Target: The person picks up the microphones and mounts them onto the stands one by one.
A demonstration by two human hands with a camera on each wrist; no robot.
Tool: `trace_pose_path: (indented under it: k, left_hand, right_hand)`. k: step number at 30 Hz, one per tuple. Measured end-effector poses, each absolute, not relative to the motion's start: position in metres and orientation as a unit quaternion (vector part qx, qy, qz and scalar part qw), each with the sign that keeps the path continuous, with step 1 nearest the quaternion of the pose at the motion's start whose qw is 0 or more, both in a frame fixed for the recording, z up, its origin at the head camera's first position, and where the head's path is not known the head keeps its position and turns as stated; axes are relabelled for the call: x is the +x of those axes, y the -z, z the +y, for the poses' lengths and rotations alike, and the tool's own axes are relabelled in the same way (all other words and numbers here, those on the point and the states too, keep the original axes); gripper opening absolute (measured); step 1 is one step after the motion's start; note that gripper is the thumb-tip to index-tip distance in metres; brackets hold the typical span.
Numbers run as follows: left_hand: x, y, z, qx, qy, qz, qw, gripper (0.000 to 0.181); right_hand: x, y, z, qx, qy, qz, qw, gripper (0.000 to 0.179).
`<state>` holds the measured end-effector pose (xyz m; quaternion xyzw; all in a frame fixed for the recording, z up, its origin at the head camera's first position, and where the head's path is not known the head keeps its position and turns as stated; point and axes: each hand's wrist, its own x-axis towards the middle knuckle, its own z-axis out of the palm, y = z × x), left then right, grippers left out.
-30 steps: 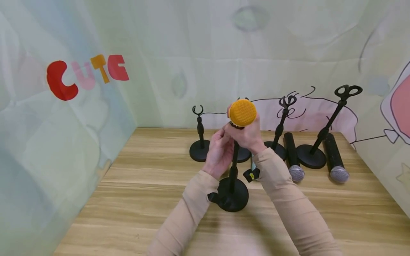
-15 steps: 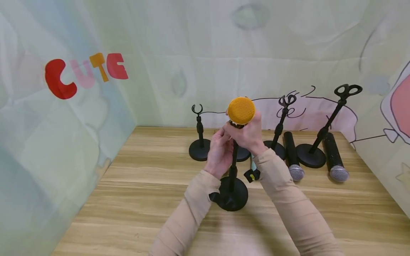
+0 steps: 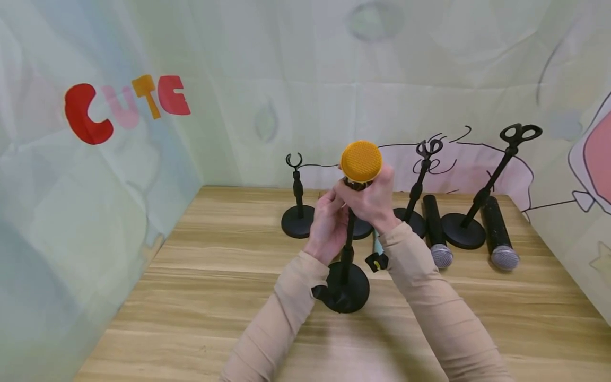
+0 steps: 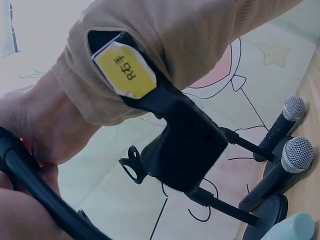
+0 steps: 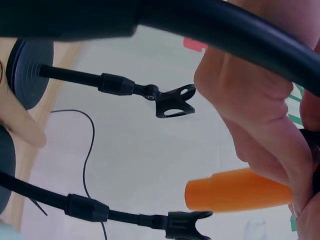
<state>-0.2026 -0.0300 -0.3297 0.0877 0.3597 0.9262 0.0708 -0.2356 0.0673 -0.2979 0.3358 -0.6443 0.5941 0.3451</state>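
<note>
Near the middle of the head view, my right hand (image 3: 371, 199) grips a microphone with an orange mesh head (image 3: 361, 161) at the top of a black desktop microphone stand (image 3: 348, 292). The orange handle (image 5: 235, 191) points away from me in the right wrist view. Just below the head, my left hand (image 3: 327, 228) holds the upper part of the stand, its fingertips meeting the right thumb. Its round base sits on the wooden table (image 3: 229, 297). Fingers hide the stand's clip. The pole crosses close to the camera in both wrist views.
A short stand (image 3: 298, 220) is behind on the left. Two taller stands, one nearer (image 3: 415, 193) and one at far right (image 3: 482, 196), alternate with black microphones (image 3: 441, 254) with silver heads. Another base and a pale teal microphone (image 4: 292, 229) are partly hidden behind my hands. Printed cloth walls enclose the table.
Both hands keep the same hold on the orange microphone and the stand. Only the head view has tilted a little, shifting the scene slightly upward.
</note>
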Motion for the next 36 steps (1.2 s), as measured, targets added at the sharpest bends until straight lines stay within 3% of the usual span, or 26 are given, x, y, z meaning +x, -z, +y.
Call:
trace_pose_path:
  k: [7,21,30,36]
  left_hand:
    - [-0.2033,0.3301,-0.0289,0.087,-0.926,0.363,0.064,0.027]
    - [-0.2054,0.3300,-0.0286,0.103,-0.925,0.359,0.066,0.029]
    - [-0.2062,0.3279,-0.0277,0.095,-0.926,0.360,0.063,0.031]
    - [-0.2057,0.3295,-0.0279,0.093,-0.923,0.367,0.066,0.034]
  right_hand:
    - [-0.2328,0.2979,0.0636,0.317,-0.620,-0.640,0.323,0.041]
    - [-0.2325,0.2985,0.0608,0.294,-0.596,-0.640,0.387,0.039]
    - [-0.2349,0.2974,0.0632,0.290,-0.640,-0.637,0.317,0.043]
    - [-0.2388,0.2989,0.0637,0.300,-0.652,-0.623,0.312,0.039]
